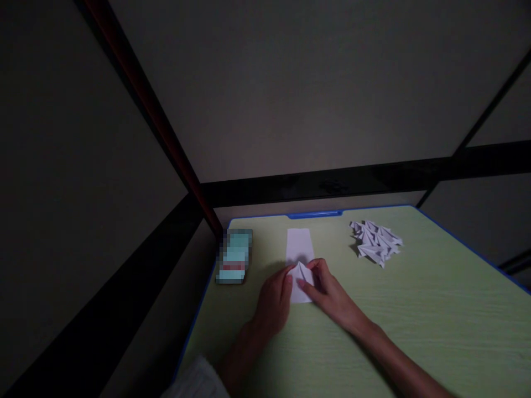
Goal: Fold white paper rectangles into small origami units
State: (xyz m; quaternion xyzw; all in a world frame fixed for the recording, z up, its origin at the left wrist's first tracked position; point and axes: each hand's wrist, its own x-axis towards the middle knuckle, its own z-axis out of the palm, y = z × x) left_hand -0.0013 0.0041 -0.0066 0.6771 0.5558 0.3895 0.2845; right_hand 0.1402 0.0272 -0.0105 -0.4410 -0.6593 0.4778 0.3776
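Observation:
A white sheet of paper (299,246) lies on the light green table (415,309), its near end partly folded into a point. My left hand (274,301) rests at the paper's left near edge, with fingertips pinching a fold. My right hand (327,290) presses on the paper's right near side, fingers curled over the folded flap. Both hands touch the same sheet, close together.
A pile of several folded white paper planes (376,242) sits at the far right of the table. A phone (234,256) lies at the far left corner. The table has a blue rim (315,213). Dark frame bars and pale walls surround it.

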